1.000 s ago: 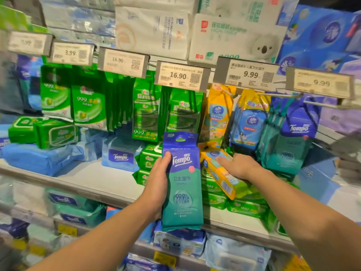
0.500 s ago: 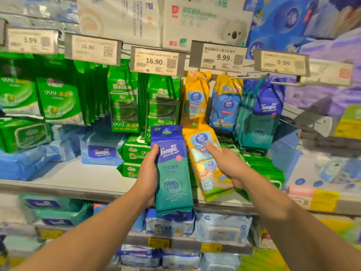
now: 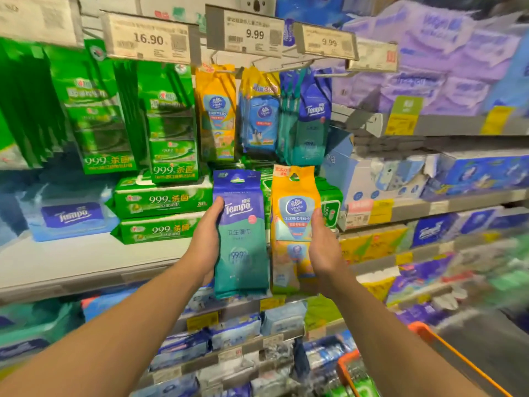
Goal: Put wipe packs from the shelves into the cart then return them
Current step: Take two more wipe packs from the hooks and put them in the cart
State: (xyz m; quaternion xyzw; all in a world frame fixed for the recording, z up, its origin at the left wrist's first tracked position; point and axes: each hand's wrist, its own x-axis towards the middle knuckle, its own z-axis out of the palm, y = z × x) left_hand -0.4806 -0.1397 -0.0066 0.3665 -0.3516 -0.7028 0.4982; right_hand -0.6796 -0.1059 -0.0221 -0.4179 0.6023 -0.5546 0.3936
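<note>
My left hand (image 3: pixel 206 239) grips a blue and teal Tempo wipe pack (image 3: pixel 242 242) by its left edge, held upright in front of the shelf. Beside it my right hand (image 3: pixel 322 247) holds an orange and yellow Vinda wipe pack (image 3: pixel 292 222) upright by its right edge. The two packs stand side by side, almost touching. An orange cart (image 3: pixel 418 365) shows at the lower right, partly behind my right forearm.
Green wipe packs (image 3: pixel 163 202) are stacked on the grey shelf (image 3: pixel 86 262) left of my hands. More orange, blue and Tempo packs hang from hooks (image 3: pixel 257 110) above, under price tags (image 3: pixel 246 32). Purple tissue bundles (image 3: pixel 446 67) fill the right shelves.
My right hand lifted the orange pack off the shelf and turned it upright beside the Tempo pack. The view swung right, bringing the cart into sight.
</note>
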